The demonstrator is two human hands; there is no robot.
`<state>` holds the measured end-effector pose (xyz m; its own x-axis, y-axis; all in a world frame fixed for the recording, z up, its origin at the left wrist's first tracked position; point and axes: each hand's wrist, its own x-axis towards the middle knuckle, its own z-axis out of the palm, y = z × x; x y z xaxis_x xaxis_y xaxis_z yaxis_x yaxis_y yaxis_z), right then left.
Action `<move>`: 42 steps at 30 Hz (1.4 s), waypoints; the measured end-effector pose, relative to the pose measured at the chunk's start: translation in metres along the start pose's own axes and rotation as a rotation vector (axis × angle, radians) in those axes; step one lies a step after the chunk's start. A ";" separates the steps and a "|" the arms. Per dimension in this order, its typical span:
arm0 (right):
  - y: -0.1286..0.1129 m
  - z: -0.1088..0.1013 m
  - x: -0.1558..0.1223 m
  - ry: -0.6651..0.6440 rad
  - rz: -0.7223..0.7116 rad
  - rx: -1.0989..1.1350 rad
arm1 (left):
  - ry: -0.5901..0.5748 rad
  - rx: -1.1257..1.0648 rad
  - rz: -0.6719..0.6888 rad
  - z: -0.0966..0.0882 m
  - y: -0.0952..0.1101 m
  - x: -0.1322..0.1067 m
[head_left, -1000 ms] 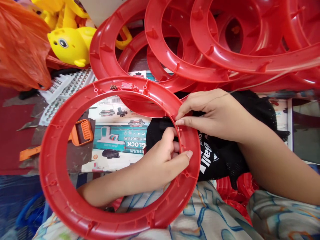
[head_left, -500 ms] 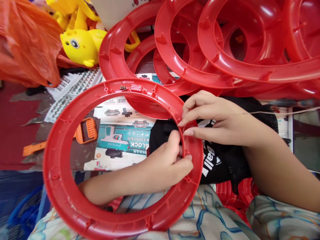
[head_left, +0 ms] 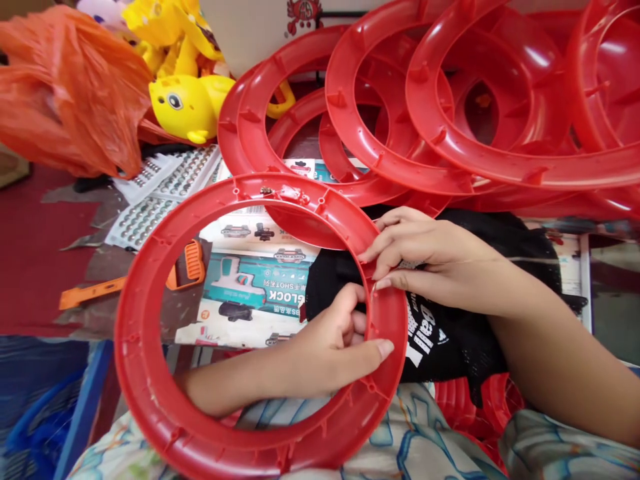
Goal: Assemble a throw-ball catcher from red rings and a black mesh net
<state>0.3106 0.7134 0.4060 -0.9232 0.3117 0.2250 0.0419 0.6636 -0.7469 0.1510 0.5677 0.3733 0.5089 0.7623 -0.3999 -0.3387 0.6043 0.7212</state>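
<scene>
A big red plastic ring (head_left: 140, 333) rests tilted on my lap. My left arm passes through its opening, and my left hand (head_left: 340, 343) is curled round the ring's right rim, thumb pressed on its face. From the right, my right hand (head_left: 425, 253) pinches its fingertips together at the rim just above the left hand. A thin pale thread (head_left: 575, 259) runs from that pinch off to the right. A black mesh net with white lettering (head_left: 445, 327) lies under both hands against the ring.
Several more red rings (head_left: 450, 133) are piled behind. A yellow toy duck (head_left: 187, 107) and an orange plastic bag (head_left: 70, 93) sit at back left. Printed toy cards (head_left: 250, 280), an orange tool (head_left: 185, 263) and blister sheets (head_left: 150, 207) lie on the floor. Patterned cloth (head_left: 430, 440) covers my legs.
The view has tilted up and shifted, so everything sits lower and further right. My right hand has pulled the thread more level to the right. Both hands stay at the ring's right rim.
</scene>
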 end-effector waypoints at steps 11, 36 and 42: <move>-0.007 0.002 -0.004 0.006 0.024 -0.039 | 0.095 -0.344 0.194 0.006 -0.015 0.007; -0.016 0.008 -0.006 -0.033 -0.082 -0.285 | 0.259 0.103 0.215 0.000 -0.005 0.005; -0.020 0.010 -0.003 -0.032 -0.092 -0.328 | 0.155 0.116 0.142 0.000 0.000 0.003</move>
<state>0.3090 0.6920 0.4140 -0.9401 0.2219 0.2587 0.0734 0.8730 -0.4821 0.1524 0.5704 0.3722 0.3319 0.8697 -0.3653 -0.3009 0.4647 0.8328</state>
